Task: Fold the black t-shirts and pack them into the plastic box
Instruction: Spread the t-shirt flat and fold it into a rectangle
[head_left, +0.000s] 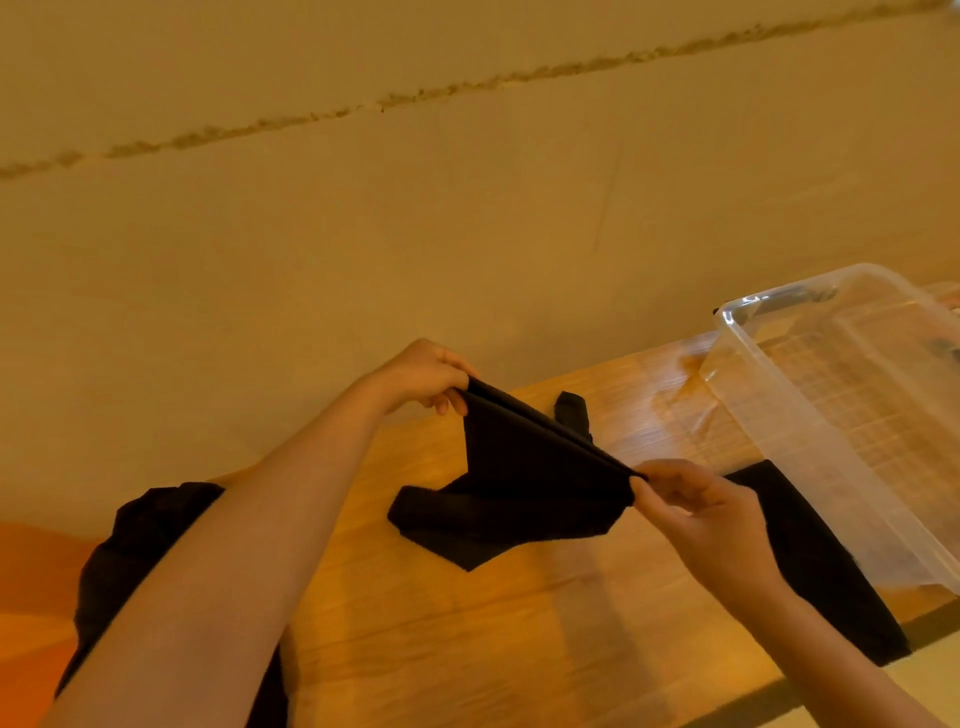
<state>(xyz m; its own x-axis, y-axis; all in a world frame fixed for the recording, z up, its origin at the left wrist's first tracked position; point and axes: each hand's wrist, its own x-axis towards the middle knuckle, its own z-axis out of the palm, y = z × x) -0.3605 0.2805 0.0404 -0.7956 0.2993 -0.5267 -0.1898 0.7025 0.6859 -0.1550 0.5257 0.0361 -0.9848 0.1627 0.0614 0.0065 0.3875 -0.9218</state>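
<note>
While left hand (423, 376) and right hand (693, 501) each pinched a corner of the black t-shirt (519, 488), lifted taut left of the clear plastic box (810, 415) | lower part touched wooden table (519, 623) | tip: keep edge level, lay flat before folding.

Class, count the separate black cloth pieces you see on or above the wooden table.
3: one black t-shirt stretched between both hands, one folded black cloth beside the clear plastic box, one crumpled black heap at left. More may be hidden.
</note>
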